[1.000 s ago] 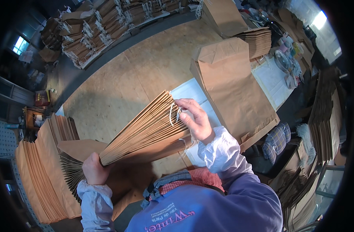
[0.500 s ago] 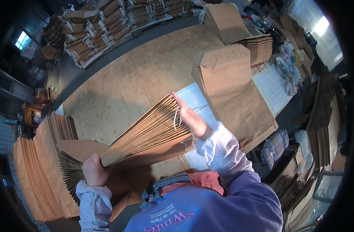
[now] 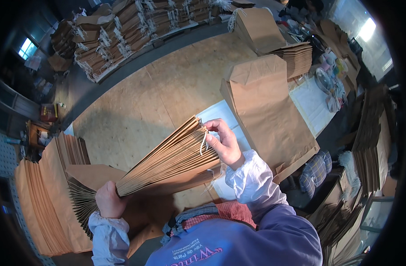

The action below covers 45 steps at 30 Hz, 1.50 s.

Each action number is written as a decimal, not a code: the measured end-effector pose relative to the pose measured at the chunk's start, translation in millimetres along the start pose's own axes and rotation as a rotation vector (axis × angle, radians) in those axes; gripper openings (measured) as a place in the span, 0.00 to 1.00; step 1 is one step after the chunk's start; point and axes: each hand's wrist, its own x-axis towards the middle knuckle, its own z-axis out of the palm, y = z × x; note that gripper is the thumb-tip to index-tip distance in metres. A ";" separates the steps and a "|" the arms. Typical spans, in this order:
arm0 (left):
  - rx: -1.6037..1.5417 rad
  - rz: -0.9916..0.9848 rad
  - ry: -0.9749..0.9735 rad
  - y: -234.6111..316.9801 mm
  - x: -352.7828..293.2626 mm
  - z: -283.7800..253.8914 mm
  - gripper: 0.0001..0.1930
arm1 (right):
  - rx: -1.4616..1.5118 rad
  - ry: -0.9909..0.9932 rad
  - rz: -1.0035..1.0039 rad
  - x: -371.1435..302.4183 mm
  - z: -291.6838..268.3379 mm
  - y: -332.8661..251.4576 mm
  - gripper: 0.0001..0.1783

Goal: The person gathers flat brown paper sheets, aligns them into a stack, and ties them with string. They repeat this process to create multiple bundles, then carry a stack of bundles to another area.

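Note:
A thick bundle of brown paper bags (image 3: 163, 162) slants across in front of me, fanned wide at its right end. My left hand (image 3: 110, 200) is a fist around the bundle's narrow waist. Left of that fist the bags' other ends (image 3: 81, 206) spread out in dark folds. At the fanned end, my right hand (image 3: 225, 144) has its fingers curled and its thumb bent over the bag edges, gripping some of them. A white string (image 3: 203, 142) hangs from the edges by the thumb. How many bags the right hand holds is hidden.
Brown bags (image 3: 265, 102) lie piled to the right on the wooden table (image 3: 141, 97). More stacked bags (image 3: 47, 199) stand at the left. A pleated stack (image 3: 294, 60) sits at the far right. Tied bundles (image 3: 123, 35) fill the back. A checked cloth item (image 3: 315, 173) lies beyond my right arm.
My right hand has gone from lying flat along the bag ends to curling its fingers and thumb over their edges. A gap has opened among the upper bags. My left hand keeps its grip.

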 end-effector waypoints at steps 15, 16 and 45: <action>0.031 -0.017 -0.031 -0.7 -1.5 2.9 0.26 | 0.438 -0.089 0.441 32.7 -4.2 45.3 0.11; 0.035 -0.014 -0.031 -0.4 -1.5 3.0 0.26 | 0.397 -0.068 0.500 33.1 -3.3 47.9 0.09; -0.016 0.004 -0.031 -5.7 -4.6 4.4 0.26 | 0.319 -0.176 0.199 11.8 -10.2 41.8 0.44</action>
